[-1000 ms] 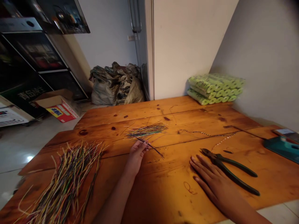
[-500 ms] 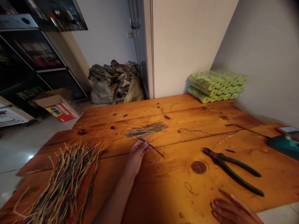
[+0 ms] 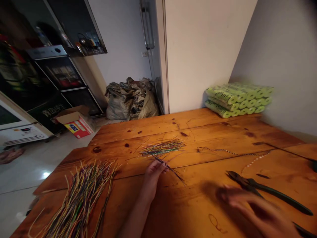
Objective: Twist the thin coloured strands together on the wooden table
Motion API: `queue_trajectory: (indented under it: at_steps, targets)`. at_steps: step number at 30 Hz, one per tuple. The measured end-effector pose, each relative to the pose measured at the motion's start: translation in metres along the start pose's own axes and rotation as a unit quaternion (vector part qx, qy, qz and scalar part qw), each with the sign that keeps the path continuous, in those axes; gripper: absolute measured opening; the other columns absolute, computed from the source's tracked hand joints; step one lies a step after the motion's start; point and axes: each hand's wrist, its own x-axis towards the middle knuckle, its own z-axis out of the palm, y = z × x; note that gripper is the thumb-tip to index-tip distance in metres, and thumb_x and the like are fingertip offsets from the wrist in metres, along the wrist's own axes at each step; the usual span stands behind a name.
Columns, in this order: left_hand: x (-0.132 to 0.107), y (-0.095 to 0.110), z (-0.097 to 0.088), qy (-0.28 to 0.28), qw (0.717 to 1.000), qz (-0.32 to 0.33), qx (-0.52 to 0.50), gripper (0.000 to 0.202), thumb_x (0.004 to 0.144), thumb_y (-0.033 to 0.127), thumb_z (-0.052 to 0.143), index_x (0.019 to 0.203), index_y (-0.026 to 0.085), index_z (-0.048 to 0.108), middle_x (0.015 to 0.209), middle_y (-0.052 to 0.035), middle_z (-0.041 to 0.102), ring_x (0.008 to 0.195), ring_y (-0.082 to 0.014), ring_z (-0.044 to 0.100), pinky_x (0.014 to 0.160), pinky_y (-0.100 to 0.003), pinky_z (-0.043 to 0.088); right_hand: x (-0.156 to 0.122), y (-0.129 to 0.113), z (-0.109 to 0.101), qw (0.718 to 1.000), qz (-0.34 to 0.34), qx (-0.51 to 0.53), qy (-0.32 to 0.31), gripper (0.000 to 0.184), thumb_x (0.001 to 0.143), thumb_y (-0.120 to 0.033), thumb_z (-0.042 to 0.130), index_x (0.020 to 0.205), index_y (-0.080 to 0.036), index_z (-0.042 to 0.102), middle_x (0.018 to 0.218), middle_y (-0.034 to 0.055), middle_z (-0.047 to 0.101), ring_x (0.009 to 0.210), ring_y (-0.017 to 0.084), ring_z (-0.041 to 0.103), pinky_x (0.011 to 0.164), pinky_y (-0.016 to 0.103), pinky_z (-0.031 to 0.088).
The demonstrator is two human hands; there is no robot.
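Two bare forearms reach in from the lower edge over the wooden table (image 3: 123, 201). The left forearm slants up and away, its left hand (image 3: 155, 170) low over the boards with the back turned mostly to the camera; thumb and fingers pinch a few dark strands (image 3: 177, 175), which stick out on both sides of the grip, one end running up toward a small pile of thin coloured strands (image 3: 163, 146) just beyond the fingertips, the other slanting down to the right. The right forearm enters from the lower right corner, and the right hand (image 3: 252, 205) is blurred, seemingly raised, with a shadow on the wood beside it. Its fingers look bent and point left, but whether the tips meet or hold anything I cannot tell. Pliers (image 3: 279, 194) lie behind it, partly covered. A larger strand heap (image 3: 79, 198) spreads left of the left forearm.
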Motion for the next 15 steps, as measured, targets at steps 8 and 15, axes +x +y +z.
queue_trajectory:
  at_steps: [8, 15]
  targets:
    - [-0.002, -0.002, -0.001, 0.004, 0.996, 0.037, 0.077, 0.019, 0.060, 0.033, 0.072, 0.068, 0.017, 0.069, 0.074, -0.0016, 0.065, 0.076, -0.0153, 0.055, 0.076, -0.027, 0.041, 0.113, -0.022, 0.110, 0.923, 0.121, 0.362, -0.055, 0.025, 0.064, -0.039, 0.070, 0.073, -0.018, 0.060, 0.069, 0.0016, 0.068, 0.063, 0.015, 0.064, 0.065, 0.028, 0.050]
    - [0.005, -0.009, -0.001, 0.040, 0.988, 0.098, 0.110, 0.021, 0.056, 0.037, 0.074, 0.064, 0.018, 0.071, 0.087, -0.0035, 0.053, 0.091, -0.0194, 0.048, 0.083, -0.029, 0.038, 0.093, -0.014, 0.124, 0.867, 0.198, 0.421, -0.180, 0.031, 0.063, -0.044, 0.071, 0.067, -0.018, 0.053, 0.063, 0.0008, 0.068, 0.060, 0.012, 0.062, 0.061, 0.025, 0.046]
